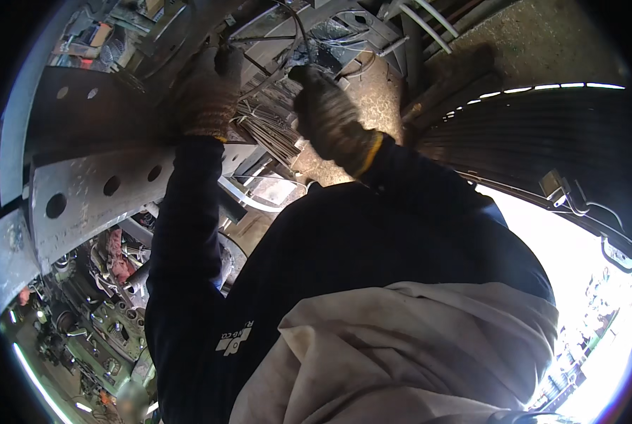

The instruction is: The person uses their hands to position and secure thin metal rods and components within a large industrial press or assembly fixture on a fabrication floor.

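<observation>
Both my hands wear brownish work gloves with yellow cuff edges. My left hand [206,95] reaches forward against the dark steel at the upper left; blur and shadow hide most of its fingers. To the right of it, my right hand [330,116] is closed, fingers curled, and whatever it may hold is hidden. A thin dark cable [303,34] curves down close to the right fingertips. Below and between the hands lies a bundle of thin metal rods [268,133]. A grey steel plate with round holes [83,185] runs beside my left forearm.
Grey steel bars [429,27] jut out at the top. Machinery and clutter [97,332] fill the lower left. A dark corrugated shutter [542,134] stands at the right, with bright daylight below it. A box with a cable [555,187] is fixed near its lower edge.
</observation>
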The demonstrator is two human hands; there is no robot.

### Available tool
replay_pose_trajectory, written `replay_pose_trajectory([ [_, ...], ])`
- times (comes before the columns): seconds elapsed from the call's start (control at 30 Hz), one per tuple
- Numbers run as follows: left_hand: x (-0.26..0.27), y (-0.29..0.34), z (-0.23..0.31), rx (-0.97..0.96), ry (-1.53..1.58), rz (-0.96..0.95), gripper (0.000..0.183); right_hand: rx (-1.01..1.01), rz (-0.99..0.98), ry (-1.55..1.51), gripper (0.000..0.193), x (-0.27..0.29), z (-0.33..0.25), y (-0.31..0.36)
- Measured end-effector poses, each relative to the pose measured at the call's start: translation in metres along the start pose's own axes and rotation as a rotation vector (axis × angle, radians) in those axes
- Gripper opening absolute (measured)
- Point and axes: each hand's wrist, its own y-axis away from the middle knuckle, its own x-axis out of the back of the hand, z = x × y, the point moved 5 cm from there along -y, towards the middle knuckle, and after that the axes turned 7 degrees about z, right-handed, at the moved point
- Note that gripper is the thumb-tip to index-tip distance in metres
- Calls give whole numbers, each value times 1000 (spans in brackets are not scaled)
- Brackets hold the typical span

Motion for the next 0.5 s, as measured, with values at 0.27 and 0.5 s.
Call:
replay_pose_trajectory([
  [0.27, 1, -2, 2, -98, -39, 64, 42, 268, 102, -235, 35, -48, 65, -21],
  [0.5, 0, -5, -5, -97, -65, 50, 36, 171, -154, 46, 30, 22, -10, -45],
])
